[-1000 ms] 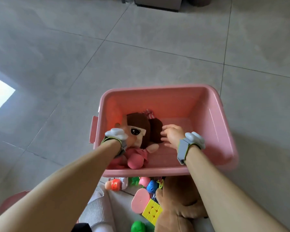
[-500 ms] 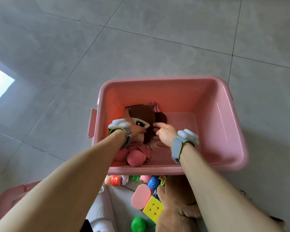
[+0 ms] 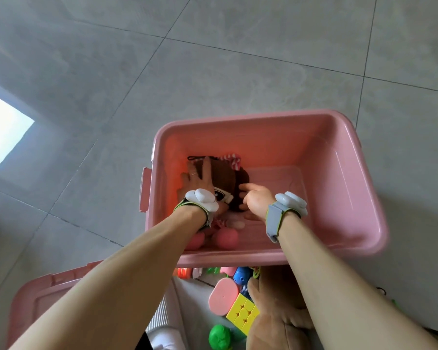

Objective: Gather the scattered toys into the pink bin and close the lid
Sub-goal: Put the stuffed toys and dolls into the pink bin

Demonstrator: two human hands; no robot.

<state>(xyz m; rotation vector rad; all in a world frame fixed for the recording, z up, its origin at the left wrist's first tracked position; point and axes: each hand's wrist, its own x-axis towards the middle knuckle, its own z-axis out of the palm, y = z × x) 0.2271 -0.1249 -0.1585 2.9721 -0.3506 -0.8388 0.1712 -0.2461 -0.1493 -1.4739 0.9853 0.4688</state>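
Nearest, bottom edge: green toy [image 3: 220, 337] on the floor, w/ a yellow puzzle cube [image 3: 242, 312] just beside it on the right and a pink oval piece [image 3: 223, 296] touching the cube's far-left side. A brown plush toy [image 3: 278, 311] lies right of these, partly under the right forearm. Near left: pink lid [image 3: 38, 296] flat on the tiles, mostly hidden by the left forearm. A bit farther, tucked against the bin's near wall: orange toy [image 3: 183, 272], blue toy [image 3: 240, 276], small green bits btwn them, too small to name.

Pink bin [image 3: 359, 198] sits open on the gray tile floor [image 3: 111, 59], centre-right. Both arms reach over its near rim, each wrist w/ a gray band and white sensor. Inside, left half: doll [image 3: 229, 178] lying on the bin floor, pink feet toward the near wall, brown hair and striped pink bow toward the far wall.

Left hand [image 3: 197, 179]: fingers straight and spread, flat on the doll's hair at the left side, ring on one finger. Right hand [image 3: 254, 200]: fingers curled in at the doll's hair on the right side; can't tell if it actually pinches the hair. Right half of bin holds nothing else visible.

Far left: bright patch of light on the tiles.
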